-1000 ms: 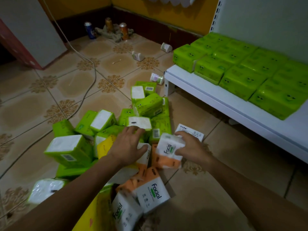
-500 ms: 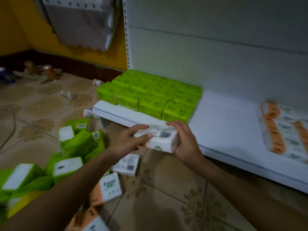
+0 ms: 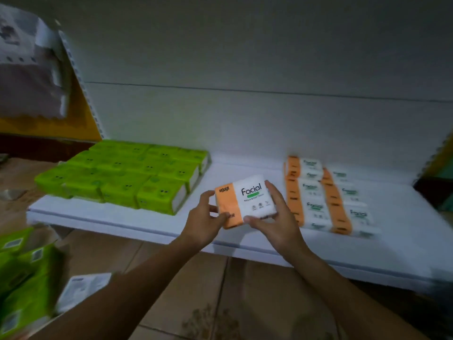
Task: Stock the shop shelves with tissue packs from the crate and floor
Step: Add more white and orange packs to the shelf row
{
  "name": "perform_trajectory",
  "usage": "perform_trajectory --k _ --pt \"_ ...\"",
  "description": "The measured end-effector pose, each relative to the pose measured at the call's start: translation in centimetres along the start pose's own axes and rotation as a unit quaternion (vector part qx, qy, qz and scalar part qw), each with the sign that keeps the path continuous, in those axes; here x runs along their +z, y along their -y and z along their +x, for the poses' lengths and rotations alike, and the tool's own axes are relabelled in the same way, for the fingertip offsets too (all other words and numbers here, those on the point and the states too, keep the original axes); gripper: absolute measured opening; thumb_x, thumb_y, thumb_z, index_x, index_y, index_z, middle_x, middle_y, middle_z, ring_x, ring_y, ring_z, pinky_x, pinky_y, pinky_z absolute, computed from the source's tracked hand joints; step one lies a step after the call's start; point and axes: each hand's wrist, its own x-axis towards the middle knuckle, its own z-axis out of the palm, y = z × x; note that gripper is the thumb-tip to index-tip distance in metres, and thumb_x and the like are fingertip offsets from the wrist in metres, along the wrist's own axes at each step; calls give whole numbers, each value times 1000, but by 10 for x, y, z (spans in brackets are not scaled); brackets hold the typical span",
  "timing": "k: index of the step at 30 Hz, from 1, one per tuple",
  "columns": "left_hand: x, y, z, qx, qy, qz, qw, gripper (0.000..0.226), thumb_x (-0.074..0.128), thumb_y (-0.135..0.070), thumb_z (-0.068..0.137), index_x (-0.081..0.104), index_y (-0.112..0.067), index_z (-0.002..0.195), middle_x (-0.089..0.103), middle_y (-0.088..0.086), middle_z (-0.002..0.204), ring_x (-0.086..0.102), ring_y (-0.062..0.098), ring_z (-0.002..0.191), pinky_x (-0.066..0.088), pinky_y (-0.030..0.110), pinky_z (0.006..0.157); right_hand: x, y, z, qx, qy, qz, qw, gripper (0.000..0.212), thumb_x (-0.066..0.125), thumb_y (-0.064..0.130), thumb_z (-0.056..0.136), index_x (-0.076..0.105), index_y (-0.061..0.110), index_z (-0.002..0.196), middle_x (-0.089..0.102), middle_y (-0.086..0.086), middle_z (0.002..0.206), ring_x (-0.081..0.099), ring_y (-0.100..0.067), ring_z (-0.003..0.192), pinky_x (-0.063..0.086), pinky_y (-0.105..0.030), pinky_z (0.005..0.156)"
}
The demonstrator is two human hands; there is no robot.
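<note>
Right now a single orange-and-white tissue pack (image 3: 245,201), printed "Facial", is held in the air over the front part of the white shelf (image 3: 147,224), its printed face turned up toward the camera. The left hand (image 3: 204,218) grips its orange end, thumb on the front and fingers wrapped behind. The right hand (image 3: 274,217) clamps the white end, fingers curled over the top corner and thumb along the lower edge. Both hands are closed on this one pack, and it does not yet touch the shelf.

At three o'clock from the pack, just beside the right hand, lie two rows of matching orange-and-white packs (image 3: 323,197), running from front to back. At nine to ten o'clock sits a tidy block of green packs (image 3: 127,177), filling the shelf's left end. Between the two groups is a bare strip of shelf, and the held pack hangs in front of it.

At seven to eight o'clock, down on the tiled floor (image 3: 220,290), more green packs (image 3: 22,278) are heaped, blurred, with a white pack (image 3: 83,288) lying beside them.

By my reading the job is partly done: two groups are shelved, this pack looks bound for the orange rows, and the floor heap remains. The crate is not in view, so what it holds cannot be told.
</note>
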Motion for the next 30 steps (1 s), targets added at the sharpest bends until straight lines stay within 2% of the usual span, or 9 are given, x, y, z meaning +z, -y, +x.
perform_trajectory --k 2,8,10,12,14,17,20,25,30 --pt "37 -19 6 9 22 -12 1000 59 60 -17 89 30 -18 139 56 14 123 59 22 92 55 30 67 -35 -15 -2 -19 -10 -33 999 91 78 6 72 28 27 145 47 2 135 49 -12 121 53 -30 90" --pt "107 -55 22 68 81 -23 994 66 69 -25 82 33 -19 137 53 3 131 53 9 94 45 11 64 -105 -45 13 -20 -114 -121 986 79 74 11 78 32 23 143 51 6 129 48 -5 113 39 3 78" --pt "123 -60 35 93 81 -12 992 57 65 -24 85 37 -18 135 54 3 132 53 9 95 45 11 67 -122 -54 24 -22 -147 -162 976 77 75 19 77 35 22 143 50 6 132 47 -6 115 40 -5 87" --pt "139 -66 49 101 64 2 993 46 58 -20 91 41 -16 133 53 3 133 53 9 95 45 14 76 -136 -66 38 -25 -182 -205 961 75 75 25 76 38 20 141 49 -1 137 46 -15 122 43 -29 100" --pt "153 -71 62 88 48 1 995 38 52 -18 95 42 -15 131 52 2 134 54 11 100 44 20 81 -142 -71 52 -24 -187 -194 963 74 74 25 78 37 24 142 49 0 136 48 -18 122 45 -39 99" --pt "167 -73 77 79 62 -2 995 36 46 -20 97 41 -16 132 50 0 136 54 15 109 43 12 77 -148 -81 72 -26 -171 -203 964 57 69 21 82 48 20 135 55 0 124 53 -16 112 47 -34 92" --pt "172 -63 78 62 100 24 993 42 46 -23 97 36 -19 137 45 -1 141 49 21 123 40 24 90 -153 -94 86 5 -183 -238 954 40 70 15 82 62 6 120 61 -12 119 57 -26 108 43 -29 92" --pt "171 -38 76 47 115 71 990 40 46 -25 97 40 -19 136 45 -1 141 47 19 125 39 27 97 -153 -104 101 36 -172 -277 945 37 67 14 84 58 5 119 49 -15 120 48 -18 98 31 -5 73" --pt "149 -21 77 44 85 108 990 40 49 -26 95 44 -19 135 48 -1 139 50 18 120 41 29 97 -151 -105 114 72 -148 -335 927 37 70 23 82 55 14 115 45 -10 118 50 -24 105 40 -26 80"
